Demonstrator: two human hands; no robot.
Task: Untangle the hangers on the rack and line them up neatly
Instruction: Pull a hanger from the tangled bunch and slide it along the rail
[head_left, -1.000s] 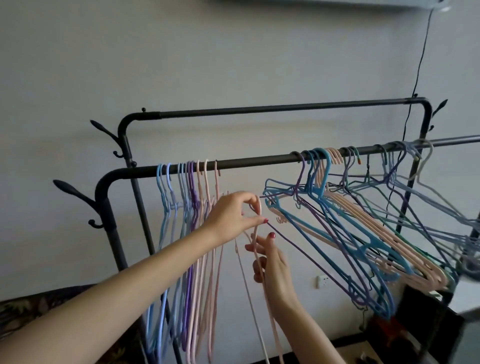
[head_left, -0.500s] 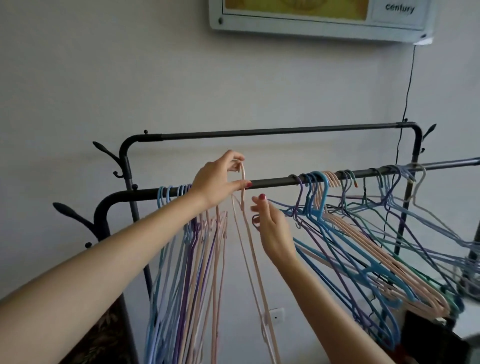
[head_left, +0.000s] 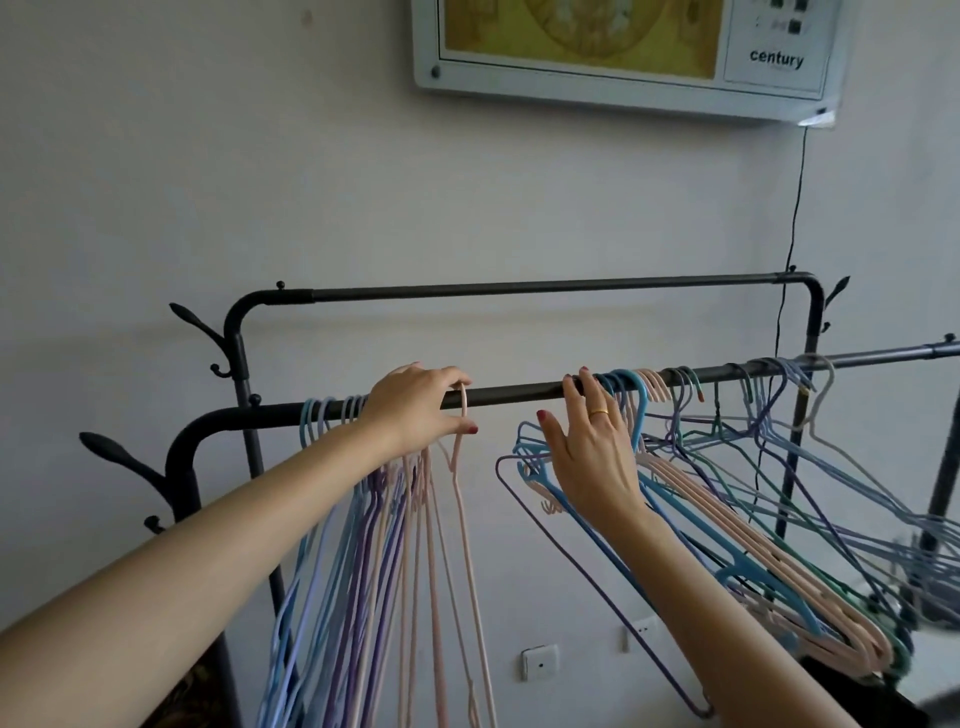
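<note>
Left hand (head_left: 415, 410) at 9 o'clock of frame centre, pinching the hook of a pink hanger (head_left: 464, 467) between thumb and fingertips, right at the front rail (head_left: 519, 392) of the black rack (head_left: 545, 288). Hook of that hanger looped over the rail; whether fully seated, cannot tell. Body of the pink hanger hanging straight down toward 6 o'clock, just beside the neat bunch (head_left: 358, 519) of blue, purple and pink hangers at 7 o'clock, partly hidden behind the left forearm.

Right hand (head_left: 587, 452) at 3 o'clock of the left hand, well apart from it, fingers spread and mostly straight, fingertips resting on the rail, thumb pointing to 10 o'clock. Gold ring (head_left: 598, 413) on one finger. Nothing gripped, so far as visible. Palm lying in front of the tangled cluster (head_left: 753, 519) of blue, pink, purple and green hangers, which fan out from the rail toward 4 o'clock, crossing one another. One purple hanger (head_left: 597, 582) from this cluster drooping lowest, its corner near 5 o'clock at the bottom edge.

Bare stretch of rail between the two hands.

Back rail of the rack running across at 12 o'clock of the hands. White-framed panel (head_left: 623, 52) marked "century" on the wall at 12 o'clock, a thin black cable (head_left: 795, 208) dropping from its right corner. Wall sockets (head_left: 540, 662) low at 6 o'clock.
</note>
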